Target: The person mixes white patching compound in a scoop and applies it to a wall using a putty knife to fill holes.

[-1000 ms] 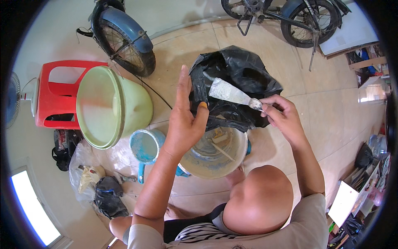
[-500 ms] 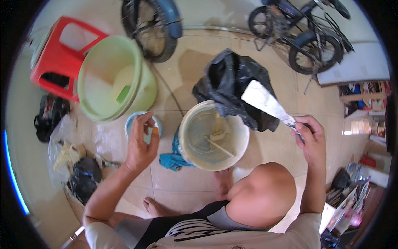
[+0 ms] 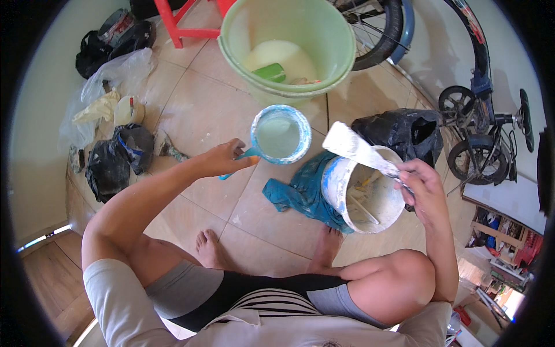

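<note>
While the left hand [image 3: 222, 159] grips a mug [image 3: 282, 158], the right hand [image 3: 424, 188] grips a scraper [image 3: 363, 151] slanting leftward.

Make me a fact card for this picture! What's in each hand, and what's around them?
Left hand: fingers around the handle of the blue dipper
Right hand: holding the white-smeared scraper
White bucket: below the scraper, a stick inside
Teal cloth: bunched against the white bucket
Green tub: beyond the dipper, a green thing inside
</note>
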A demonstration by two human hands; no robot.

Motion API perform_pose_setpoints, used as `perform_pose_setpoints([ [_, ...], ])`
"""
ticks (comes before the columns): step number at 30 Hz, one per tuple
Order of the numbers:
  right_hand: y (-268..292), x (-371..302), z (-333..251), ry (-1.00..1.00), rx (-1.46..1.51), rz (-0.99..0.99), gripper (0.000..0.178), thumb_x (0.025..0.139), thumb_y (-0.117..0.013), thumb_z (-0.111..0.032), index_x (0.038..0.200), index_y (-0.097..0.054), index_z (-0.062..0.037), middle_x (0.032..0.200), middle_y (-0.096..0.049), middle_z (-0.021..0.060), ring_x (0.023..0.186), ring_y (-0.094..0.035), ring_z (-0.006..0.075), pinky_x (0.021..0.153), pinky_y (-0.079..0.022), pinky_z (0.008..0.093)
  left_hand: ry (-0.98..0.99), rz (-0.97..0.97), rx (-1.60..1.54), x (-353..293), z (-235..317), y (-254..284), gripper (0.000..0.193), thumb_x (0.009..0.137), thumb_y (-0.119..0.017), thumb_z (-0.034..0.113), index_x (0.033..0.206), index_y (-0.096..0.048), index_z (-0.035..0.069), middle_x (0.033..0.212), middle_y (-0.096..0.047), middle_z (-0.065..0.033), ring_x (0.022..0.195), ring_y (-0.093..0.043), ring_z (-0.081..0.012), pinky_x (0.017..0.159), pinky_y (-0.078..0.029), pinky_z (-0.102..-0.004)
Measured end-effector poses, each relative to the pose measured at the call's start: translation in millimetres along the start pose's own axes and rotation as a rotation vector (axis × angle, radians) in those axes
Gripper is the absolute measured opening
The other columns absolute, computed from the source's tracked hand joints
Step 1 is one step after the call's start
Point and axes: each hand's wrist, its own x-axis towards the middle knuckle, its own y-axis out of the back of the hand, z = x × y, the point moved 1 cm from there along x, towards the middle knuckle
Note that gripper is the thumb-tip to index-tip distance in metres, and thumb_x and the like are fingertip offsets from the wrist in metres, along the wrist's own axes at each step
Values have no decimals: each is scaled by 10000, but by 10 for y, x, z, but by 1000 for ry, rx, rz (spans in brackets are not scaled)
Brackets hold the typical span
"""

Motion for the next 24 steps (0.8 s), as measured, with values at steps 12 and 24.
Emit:
perform_pose_setpoints([
  [12,-1390,975,-71,559,-901,-148,203,887,-675,-152,1013,-679,7,929,-683,219,824,-668,402,731,-532,445,47,-273,-242,59,-28,-163,387,1038,-585,436,1076,-558,52,800,-595,-54,642,-625,-160,565,-524,-330],
  [24,-1614,818,-14,641,-967,-218,181,909,-648,-161,1035,-654,-31,973,-667,176,862,-657,419,753,-529,499,25,-216,-102,-85,-51,-141,446,1028,-579,490,1090,-556,49,736,-621,-91,606,-656,-197,544,-533,-357],
])
